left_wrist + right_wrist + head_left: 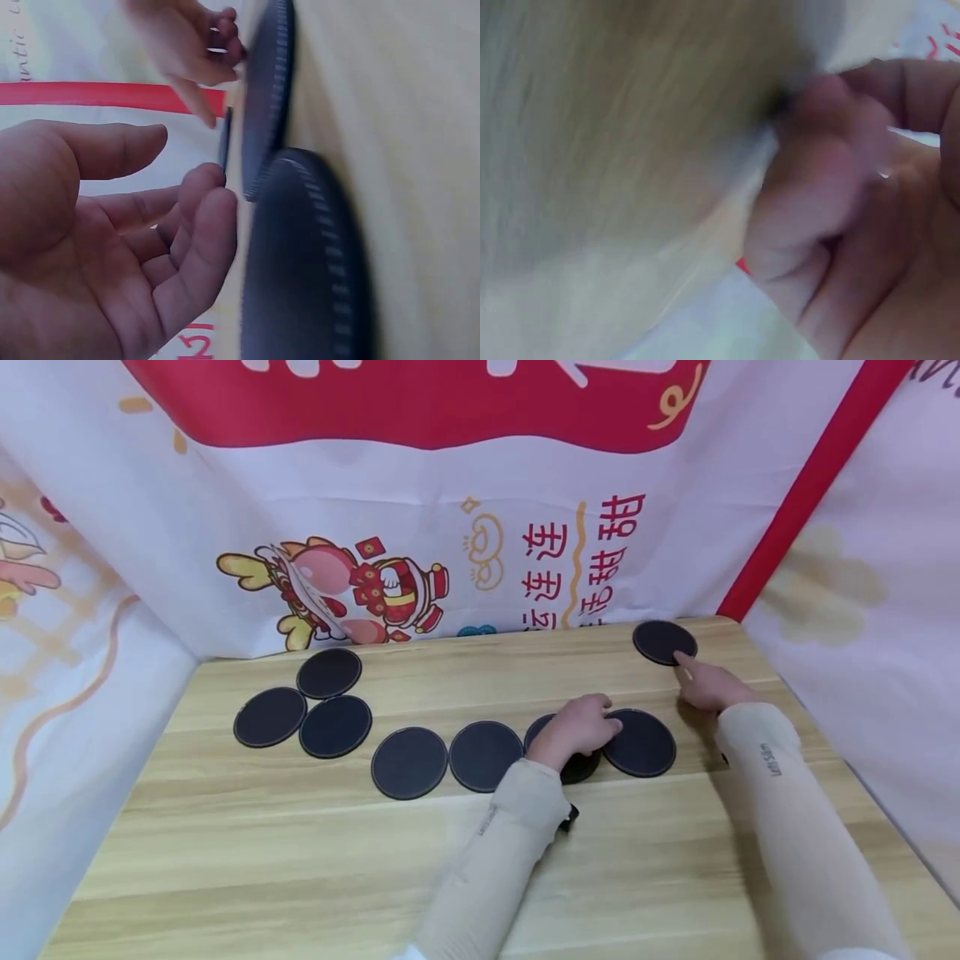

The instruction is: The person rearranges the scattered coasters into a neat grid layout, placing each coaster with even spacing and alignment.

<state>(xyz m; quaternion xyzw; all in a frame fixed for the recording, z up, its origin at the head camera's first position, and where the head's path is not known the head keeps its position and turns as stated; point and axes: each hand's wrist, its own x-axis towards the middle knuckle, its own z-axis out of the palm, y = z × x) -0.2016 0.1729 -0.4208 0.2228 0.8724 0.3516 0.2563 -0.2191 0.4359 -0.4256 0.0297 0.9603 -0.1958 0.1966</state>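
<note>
Hands apart, I have my left hand (576, 730), fingers loosely bent and gripping nothing, over the third disc (581, 768) in a row (486, 757) of four. Farther out, my right hand (714, 685) stretches its straight index finger (686, 663) to the near edge of a lone disc (660, 640). Round and equally wide every way, it lies flat, mostly beyond that finger, near the far right corner of the table (255, 843).

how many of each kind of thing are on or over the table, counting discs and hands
Dark round discs: 8 (one partly hidden by the left hand)
Hands: 2 (left hand, right hand)
Total: 10
</note>
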